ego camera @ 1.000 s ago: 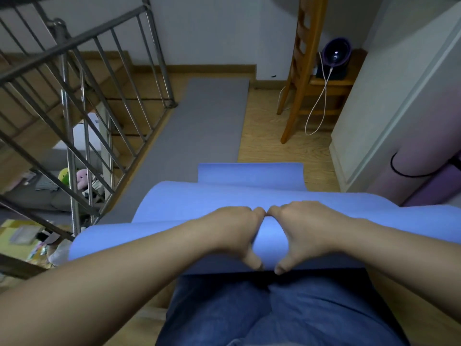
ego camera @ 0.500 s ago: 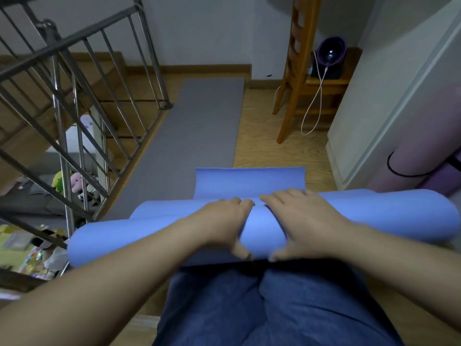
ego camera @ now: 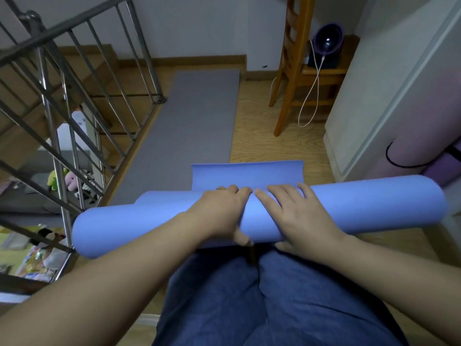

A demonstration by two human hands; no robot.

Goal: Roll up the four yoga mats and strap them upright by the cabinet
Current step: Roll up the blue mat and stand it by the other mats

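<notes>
A blue yoga mat (ego camera: 361, 203) lies across my knees as a thick roll, with a short flat tail (ego camera: 247, 173) still spread on the floor beyond it. My left hand (ego camera: 219, 211) wraps over the middle of the roll, thumb under the near side. Beside it, my right hand (ego camera: 296, 216) presses on the roll with fingers straight and spread. A grey mat (ego camera: 199, 126) lies flat on the floor further ahead. At the right, a rolled pink mat (ego camera: 414, 143) with a black strap and a purple roll (ego camera: 444, 168) lean by the white cabinet (ego camera: 379, 91).
A metal stair railing (ego camera: 62, 101) runs along the left, with a drop to a lower floor behind it. A wooden ladder (ego camera: 291, 71) and a low wooden shelf holding a small fan (ego camera: 326, 43) with a white cable stand at the back right.
The blue roll has moved forward and grown thicker, and the flat tail is shorter. My hands went from curled at the near edge to lying over the top of the roll.
</notes>
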